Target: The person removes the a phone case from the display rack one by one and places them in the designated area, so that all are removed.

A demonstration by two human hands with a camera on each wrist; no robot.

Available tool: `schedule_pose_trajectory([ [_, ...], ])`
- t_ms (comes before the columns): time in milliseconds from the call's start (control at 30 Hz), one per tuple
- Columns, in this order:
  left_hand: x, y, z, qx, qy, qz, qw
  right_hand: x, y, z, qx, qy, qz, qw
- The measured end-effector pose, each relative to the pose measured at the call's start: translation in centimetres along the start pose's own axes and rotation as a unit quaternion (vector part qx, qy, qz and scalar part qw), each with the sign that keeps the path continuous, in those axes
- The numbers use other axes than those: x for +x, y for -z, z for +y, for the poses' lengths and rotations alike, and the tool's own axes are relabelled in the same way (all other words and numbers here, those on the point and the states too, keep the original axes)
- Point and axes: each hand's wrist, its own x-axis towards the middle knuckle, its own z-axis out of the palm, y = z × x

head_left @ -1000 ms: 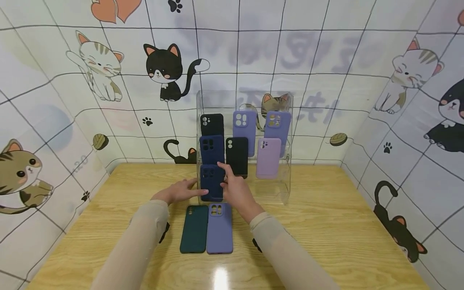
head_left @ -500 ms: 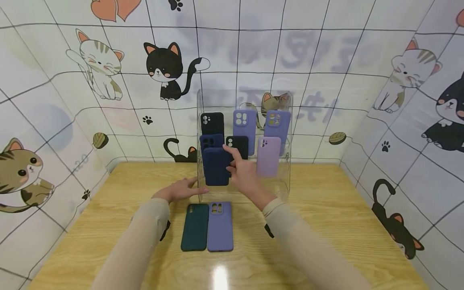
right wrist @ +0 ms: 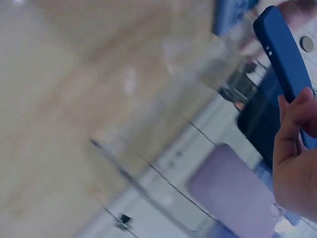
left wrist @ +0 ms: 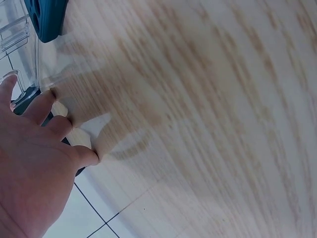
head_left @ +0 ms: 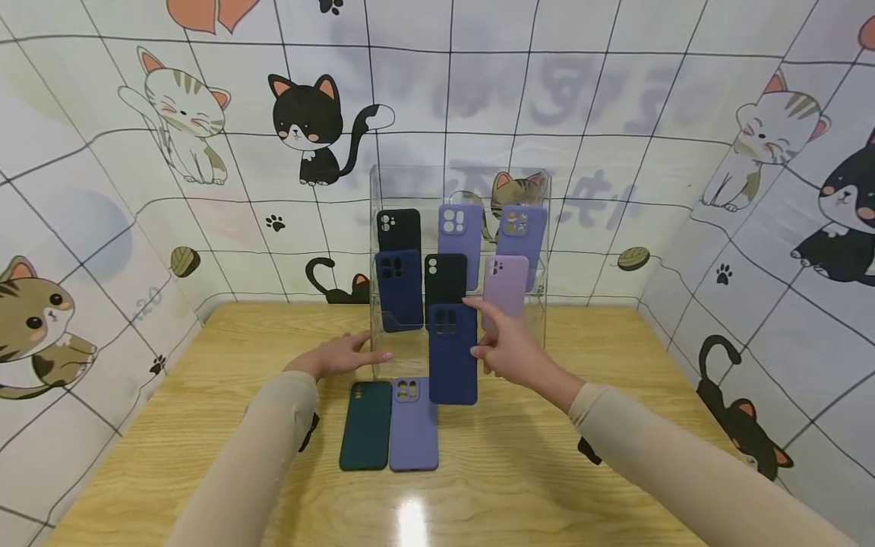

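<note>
My right hand [head_left: 509,346] grips a navy blue phone case [head_left: 453,365] by its right edge, upright in front of the clear stepped display rack [head_left: 403,357]. In the right wrist view the case [right wrist: 282,52] shows its side edge, pinched by the fingers. My left hand [head_left: 342,355] rests on the table at the rack's lower left corner, its thumb against the rack's front. Spread fingers of that hand [left wrist: 34,144] touch the wood in the left wrist view. A dark green case [head_left: 365,425] and a periwinkle case [head_left: 414,429] lie side by side on the table.
Upper rack tiers carry a black case [head_left: 399,228], another navy case [head_left: 399,289], a second black case [head_left: 446,277], two periwinkle cases [head_left: 468,224] and a lilac case [head_left: 506,281]. Behind stands a cat-patterned wall cloth [head_left: 581,99]. The wooden table [head_left: 595,441] extends rightward.
My right hand has lifted the navy case out of the rack's lowest left slot and carried it right and toward me. The left hand stays at the rack's corner.
</note>
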Motion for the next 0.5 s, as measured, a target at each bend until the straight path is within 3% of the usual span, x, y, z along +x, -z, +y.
schedule_pose_trajectory([
  [100,0.0,0.1,-0.1,0.004,-0.002,0.002,1.0000,-0.9,-0.4,1.8,0.032,-0.049,-0.024,0.9980],
  [267,0.2,0.1,0.0,0.004,0.002,0.001,1.0000,-2.2,-1.3,4.3,0.090,-0.098,-0.058,0.9894],
  [500,0.2,0.0,-0.2,0.004,0.006,0.000,1.0000,-3.3,-3.0,6.0,0.135,-0.159,-0.076,0.9750],
])
